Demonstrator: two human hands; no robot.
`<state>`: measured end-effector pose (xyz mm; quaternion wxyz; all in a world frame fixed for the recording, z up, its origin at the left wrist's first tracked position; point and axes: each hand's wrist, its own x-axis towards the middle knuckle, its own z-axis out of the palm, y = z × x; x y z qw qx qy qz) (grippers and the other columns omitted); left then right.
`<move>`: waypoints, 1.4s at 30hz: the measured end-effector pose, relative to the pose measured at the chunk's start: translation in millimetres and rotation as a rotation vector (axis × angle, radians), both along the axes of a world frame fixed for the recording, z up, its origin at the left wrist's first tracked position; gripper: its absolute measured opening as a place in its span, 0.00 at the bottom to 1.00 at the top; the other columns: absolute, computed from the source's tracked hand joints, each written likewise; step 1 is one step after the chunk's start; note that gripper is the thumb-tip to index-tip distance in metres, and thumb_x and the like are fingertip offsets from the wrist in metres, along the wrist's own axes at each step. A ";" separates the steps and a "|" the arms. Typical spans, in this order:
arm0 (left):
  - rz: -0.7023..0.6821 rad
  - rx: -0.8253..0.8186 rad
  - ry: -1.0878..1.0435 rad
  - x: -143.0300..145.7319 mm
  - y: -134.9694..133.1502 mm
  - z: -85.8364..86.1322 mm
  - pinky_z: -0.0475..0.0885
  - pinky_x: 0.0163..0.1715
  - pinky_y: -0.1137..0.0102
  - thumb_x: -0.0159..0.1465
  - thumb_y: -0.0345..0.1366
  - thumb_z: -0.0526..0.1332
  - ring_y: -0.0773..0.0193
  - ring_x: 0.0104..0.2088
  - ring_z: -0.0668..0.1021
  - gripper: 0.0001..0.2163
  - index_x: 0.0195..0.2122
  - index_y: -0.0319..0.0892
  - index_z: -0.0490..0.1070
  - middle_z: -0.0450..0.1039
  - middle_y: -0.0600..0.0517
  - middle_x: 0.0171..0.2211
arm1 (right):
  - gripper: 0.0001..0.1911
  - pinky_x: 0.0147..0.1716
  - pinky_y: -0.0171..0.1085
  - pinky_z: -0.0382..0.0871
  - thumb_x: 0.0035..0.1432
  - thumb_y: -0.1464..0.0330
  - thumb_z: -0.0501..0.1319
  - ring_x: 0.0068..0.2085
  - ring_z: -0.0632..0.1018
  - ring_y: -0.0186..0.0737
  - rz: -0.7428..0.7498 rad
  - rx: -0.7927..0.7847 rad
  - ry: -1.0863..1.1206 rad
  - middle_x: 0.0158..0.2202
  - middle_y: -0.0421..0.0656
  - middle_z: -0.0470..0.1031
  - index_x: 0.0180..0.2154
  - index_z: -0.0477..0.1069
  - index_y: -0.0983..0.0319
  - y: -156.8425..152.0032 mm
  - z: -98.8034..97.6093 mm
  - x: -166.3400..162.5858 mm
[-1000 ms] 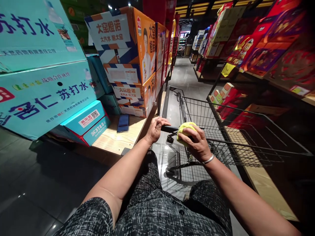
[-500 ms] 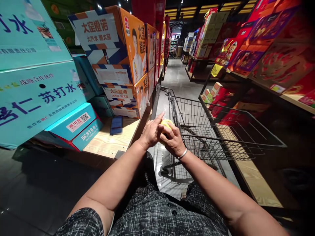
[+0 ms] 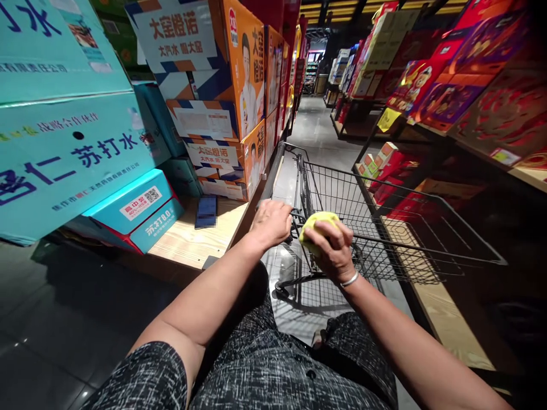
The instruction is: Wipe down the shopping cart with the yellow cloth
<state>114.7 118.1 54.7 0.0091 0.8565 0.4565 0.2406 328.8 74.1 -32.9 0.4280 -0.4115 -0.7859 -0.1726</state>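
My right hand (image 3: 335,247) is closed around a crumpled yellow cloth (image 3: 314,226), its fingers bent over the top. The cloth is held above the near side of a black wire shopping cart (image 3: 410,242). My left hand (image 3: 272,221) is curled at the near end of the cart's handle (image 3: 273,173), fingers wrapped round it; the fingertips are partly hidden. Between the cart and my body my legs show, in dark patterned clothing.
To the left, a wooden shelf (image 3: 188,245) holds a phone (image 3: 206,211), turquoise boxes (image 3: 85,154) and stacked orange cartons (image 3: 222,114). Red gift boxes (image 3: 453,102) fill shelving on the right. A tiled aisle (image 3: 316,122) runs ahead between them.
My hands, together at the yellow cloth before, have parted. The right has moved right with the cloth. The left has let go of it and closed on the cart handle.
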 end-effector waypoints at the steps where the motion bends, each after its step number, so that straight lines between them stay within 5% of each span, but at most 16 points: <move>1: -0.015 -0.011 -0.004 4.4 -0.4 -0.2 0.64 0.57 0.56 0.68 0.31 0.56 0.50 0.50 0.76 0.17 0.55 0.43 0.75 0.78 0.44 0.46 | 0.23 0.62 0.60 0.67 0.61 0.68 0.67 0.62 0.68 0.54 -0.008 -0.009 0.043 0.56 0.46 0.72 0.57 0.73 0.47 7.7 7.7 -7.9; 4: -0.097 -0.039 0.000 11.3 1.8 -3.4 0.64 0.55 0.55 0.69 0.32 0.57 0.49 0.52 0.75 0.18 0.59 0.43 0.72 0.78 0.44 0.50 | 0.21 0.58 0.58 0.70 0.63 0.69 0.62 0.60 0.70 0.53 0.013 -0.058 0.023 0.58 0.47 0.70 0.56 0.73 0.51 26.3 12.6 -12.5; 7: -0.116 -0.027 0.005 8.1 7.2 -8.0 0.62 0.55 0.54 0.70 0.41 0.62 0.48 0.53 0.75 0.15 0.56 0.45 0.75 0.77 0.44 0.52 | 0.19 0.56 0.57 0.70 0.61 0.71 0.61 0.59 0.69 0.54 -0.008 -0.095 -0.097 0.56 0.47 0.72 0.53 0.75 0.52 26.6 -2.8 20.1; 11: -0.053 0.001 0.011 0.8 15.0 -10.8 0.62 0.54 0.55 0.68 0.48 0.65 0.48 0.51 0.75 0.14 0.48 0.45 0.78 0.78 0.45 0.49 | 0.23 0.54 0.59 0.68 0.55 0.75 0.60 0.56 0.70 0.57 -0.243 -0.209 -0.092 0.56 0.50 0.72 0.52 0.75 0.54 9.9 -16.6 89.0; 14: 0.001 0.019 0.018 -0.4 19.7 -10.7 0.61 0.52 0.55 0.67 0.51 0.65 0.48 0.49 0.74 0.15 0.43 0.44 0.78 0.78 0.45 0.46 | 0.27 0.52 0.60 0.67 0.49 0.77 0.59 0.54 0.69 0.59 -0.442 -0.259 -0.006 0.55 0.53 0.70 0.52 0.74 0.57 4.9 -15.1 108.6; 16: 0.036 0.033 0.024 0.1 22.0 -11.6 0.61 0.52 0.55 0.67 0.51 0.65 0.48 0.48 0.74 0.15 0.40 0.44 0.78 0.79 0.45 0.43 | 0.30 0.52 0.61 0.66 0.46 0.78 0.58 0.54 0.68 0.60 -0.485 -0.244 0.041 0.54 0.54 0.69 0.53 0.73 0.58 8.6 -12.2 91.4; 19: 0.088 0.066 0.031 0.8 24.8 -15.5 0.60 0.51 0.54 0.69 0.53 0.63 0.48 0.47 0.74 0.17 0.37 0.43 0.77 0.79 0.45 0.40 | 0.34 0.52 0.60 0.66 0.45 0.80 0.59 0.55 0.67 0.59 -0.350 -0.228 0.025 0.55 0.54 0.68 0.56 0.70 0.58 19.6 -5.4 30.5; 24: 0.160 0.138 0.066 -2.2 28.3 -23.0 0.60 0.48 0.55 0.73 0.48 0.57 0.51 0.44 0.75 0.16 0.35 0.44 0.77 0.80 0.46 0.39 | 0.26 0.58 0.54 0.66 0.58 0.75 0.60 0.57 0.66 0.54 -0.088 -0.207 -0.048 0.58 0.50 0.69 0.58 0.68 0.57 32.6 9.2 -49.5; 28: 0.176 0.153 0.069 -10.1 32.9 -24.3 0.59 0.47 0.56 0.72 0.46 0.58 0.52 0.44 0.75 0.15 0.34 0.44 0.76 0.80 0.48 0.38 | 0.22 0.59 0.52 0.64 0.59 0.75 0.59 0.59 0.66 0.54 -0.132 -0.238 -0.103 0.58 0.49 0.71 0.55 0.71 0.56 26.8 4.8 -9.3; 34: 0.197 0.171 0.067 -23.3 41.5 -25.6 0.59 0.47 0.55 0.72 0.44 0.57 0.52 0.44 0.74 0.14 0.33 0.45 0.75 0.80 0.48 0.38 | 0.30 0.56 0.54 0.63 0.47 0.78 0.58 0.56 0.67 0.55 -0.535 -0.348 0.037 0.56 0.52 0.68 0.53 0.72 0.59 10.0 -14.9 94.1; 38: 0.174 0.159 0.090 -28.4 41.5 -25.4 0.58 0.48 0.54 0.72 0.42 0.56 0.51 0.45 0.74 0.13 0.35 0.46 0.76 0.80 0.48 0.38 | 0.34 0.57 0.58 0.62 0.46 0.78 0.59 0.58 0.66 0.59 -0.555 -0.356 0.121 0.57 0.55 0.67 0.57 0.69 0.63 17.8 -11.9 54.2; 42: 0.119 0.140 0.116 -33.5 36.7 -22.9 0.59 0.50 0.53 0.69 0.41 0.60 0.50 0.46 0.74 0.08 0.41 0.48 0.78 0.81 0.49 0.42 | 0.40 0.59 0.56 0.63 0.45 0.80 0.58 0.61 0.66 0.56 -0.175 -0.389 0.091 0.62 0.54 0.67 0.63 0.64 0.62 42.0 7.3 -28.2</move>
